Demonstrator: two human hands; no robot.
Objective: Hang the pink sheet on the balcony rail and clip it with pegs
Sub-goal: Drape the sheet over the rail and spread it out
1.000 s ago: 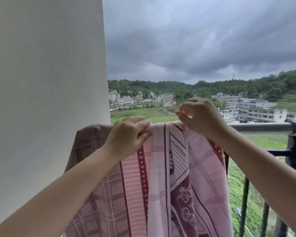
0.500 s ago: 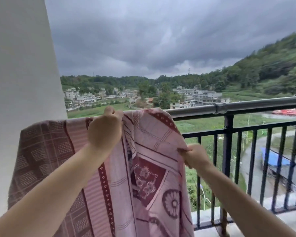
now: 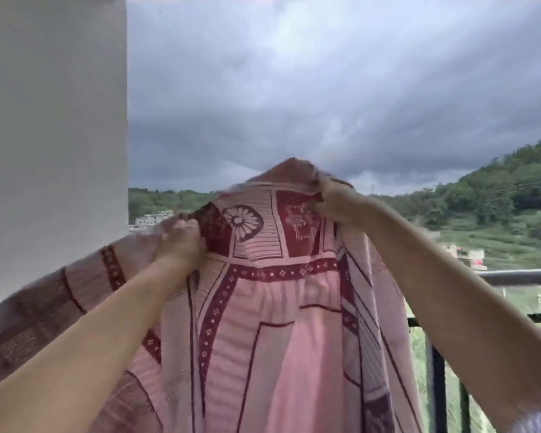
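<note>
The pink sheet (image 3: 281,326), patterned in dark red with flowers and bands, is lifted up in front of me and hides most of the balcony rail. My left hand (image 3: 180,242) is shut on a bunch of its cloth at the left. My right hand (image 3: 330,198) grips the sheet's raised top edge, higher and to the right. The sheet's left part trails down towards the wall. The balcony rail (image 3: 519,276) shows only at the right, a grey top bar with black bars below. No pegs are in view.
A white wall (image 3: 53,135) stands close at the left, with a ceiling edge above. Beyond the rail lie open air, green hills (image 3: 497,195), distant buildings and a dark cloudy sky.
Both hands have raised the sheet off the rail: my right hand went from its lower side edge up to the top, and my view tilted upward.
</note>
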